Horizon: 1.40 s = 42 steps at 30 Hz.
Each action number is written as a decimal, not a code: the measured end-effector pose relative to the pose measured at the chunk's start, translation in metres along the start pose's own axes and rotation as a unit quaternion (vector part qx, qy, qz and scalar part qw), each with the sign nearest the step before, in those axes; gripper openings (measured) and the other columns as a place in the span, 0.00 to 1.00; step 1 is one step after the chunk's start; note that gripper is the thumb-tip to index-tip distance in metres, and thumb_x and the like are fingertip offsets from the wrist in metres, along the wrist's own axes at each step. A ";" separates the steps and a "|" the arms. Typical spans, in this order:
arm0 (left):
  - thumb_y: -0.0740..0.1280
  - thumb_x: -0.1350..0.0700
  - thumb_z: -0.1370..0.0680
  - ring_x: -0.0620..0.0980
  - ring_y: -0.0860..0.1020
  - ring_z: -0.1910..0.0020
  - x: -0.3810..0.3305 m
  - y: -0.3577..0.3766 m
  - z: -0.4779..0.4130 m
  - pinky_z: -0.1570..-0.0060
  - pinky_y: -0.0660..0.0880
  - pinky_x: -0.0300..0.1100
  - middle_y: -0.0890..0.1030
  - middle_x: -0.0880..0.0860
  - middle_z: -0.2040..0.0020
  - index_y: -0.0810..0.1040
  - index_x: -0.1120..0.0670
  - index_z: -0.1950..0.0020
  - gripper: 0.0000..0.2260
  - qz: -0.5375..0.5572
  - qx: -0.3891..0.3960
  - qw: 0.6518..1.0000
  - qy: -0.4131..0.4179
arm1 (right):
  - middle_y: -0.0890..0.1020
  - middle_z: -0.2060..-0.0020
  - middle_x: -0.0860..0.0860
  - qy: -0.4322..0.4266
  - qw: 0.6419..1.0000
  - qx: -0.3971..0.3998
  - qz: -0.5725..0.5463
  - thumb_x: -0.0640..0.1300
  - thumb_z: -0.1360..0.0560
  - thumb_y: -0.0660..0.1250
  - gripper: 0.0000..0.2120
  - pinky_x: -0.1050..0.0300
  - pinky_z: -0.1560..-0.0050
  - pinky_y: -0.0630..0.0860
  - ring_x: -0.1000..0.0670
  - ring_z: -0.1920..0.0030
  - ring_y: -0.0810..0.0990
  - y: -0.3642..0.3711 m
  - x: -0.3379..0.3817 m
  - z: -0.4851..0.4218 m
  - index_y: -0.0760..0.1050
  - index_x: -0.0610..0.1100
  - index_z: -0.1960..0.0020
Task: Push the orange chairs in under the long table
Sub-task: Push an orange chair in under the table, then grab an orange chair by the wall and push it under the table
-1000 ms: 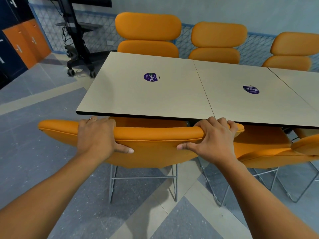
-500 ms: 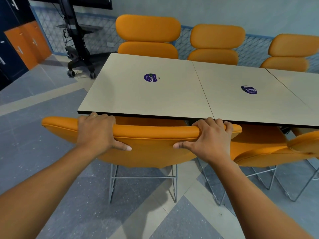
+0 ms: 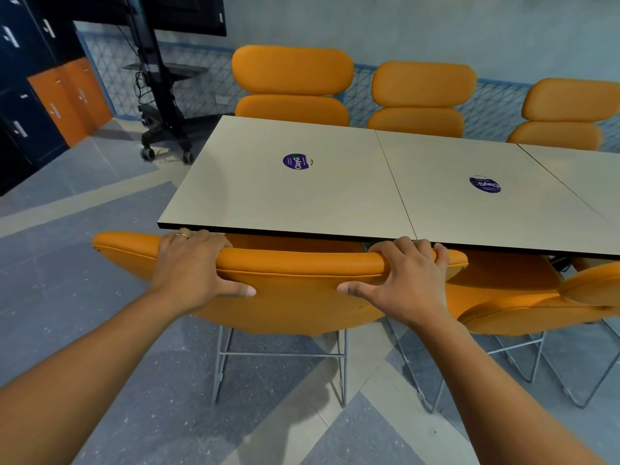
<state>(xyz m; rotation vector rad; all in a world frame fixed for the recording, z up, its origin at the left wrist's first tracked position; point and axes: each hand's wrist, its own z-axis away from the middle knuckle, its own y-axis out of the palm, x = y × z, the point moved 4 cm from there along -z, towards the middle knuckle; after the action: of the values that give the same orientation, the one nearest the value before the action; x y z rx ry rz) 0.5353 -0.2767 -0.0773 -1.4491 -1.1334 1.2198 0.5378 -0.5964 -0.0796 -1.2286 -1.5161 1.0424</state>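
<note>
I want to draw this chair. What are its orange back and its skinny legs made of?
The chair back looks like smooth leather or vinyl padding: soft sheen and a stitched seam. The legs look like thin grey metal rod, bent into a frame. I can't tell real leather from fake.

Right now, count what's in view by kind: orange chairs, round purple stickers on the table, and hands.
Orange chairs: 5, three across the table, two on the near side
Purple stickers: 2
Hands: 2
Total: 9

head view, looking down; near table
</note>
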 end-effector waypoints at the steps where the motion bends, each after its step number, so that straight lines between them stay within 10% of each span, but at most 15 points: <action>1: 0.60 0.20 0.45 0.53 0.73 0.43 0.000 0.000 0.002 0.42 0.63 0.52 0.77 0.46 0.48 0.74 0.43 0.44 0.39 0.015 0.002 1.000 0.003 | 0.77 0.42 0.55 -0.001 1.000 0.009 -0.009 0.87 0.43 0.49 0.47 0.37 0.27 0.53 0.46 0.35 0.70 -0.002 0.000 0.000 0.75 0.59 0.38; 11: 0.68 0.30 0.33 0.48 0.73 0.41 0.009 -0.030 0.034 0.37 0.70 0.55 0.79 0.47 0.41 0.77 0.45 0.38 0.30 0.161 -0.056 0.984 -0.040 | 0.82 0.51 0.59 -0.045 0.970 0.072 -0.229 0.75 0.30 0.63 0.28 0.49 0.47 0.78 0.56 0.48 0.79 -0.018 0.053 -0.020 0.80 0.55 0.45; 19: 0.72 0.46 0.28 0.46 0.73 0.40 0.067 -0.051 0.085 0.40 0.69 0.43 0.79 0.47 0.41 0.79 0.48 0.41 0.17 0.190 -0.113 0.967 -0.123 | 0.81 0.52 0.60 -0.127 0.935 0.111 -0.311 0.61 0.25 0.69 0.13 0.48 0.48 0.79 0.57 0.50 0.78 -0.005 0.147 -0.028 0.81 0.54 0.47; 42: 0.72 0.46 0.28 0.42 0.74 0.46 0.310 -0.081 0.117 0.46 0.68 0.36 0.78 0.44 0.45 0.79 0.48 0.44 0.14 0.218 -0.080 0.961 -0.151 | 0.81 0.56 0.61 -0.137 0.952 0.106 -0.254 0.60 0.24 0.69 0.12 0.52 0.50 0.80 0.56 0.53 0.79 0.015 0.368 -0.088 0.81 0.54 0.46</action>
<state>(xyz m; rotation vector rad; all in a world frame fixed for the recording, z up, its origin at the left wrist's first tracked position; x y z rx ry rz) 0.4401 0.0502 -0.0616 -1.7371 -1.1697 1.7362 0.5878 -0.2254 -0.0249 -0.5119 -1.7541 1.0141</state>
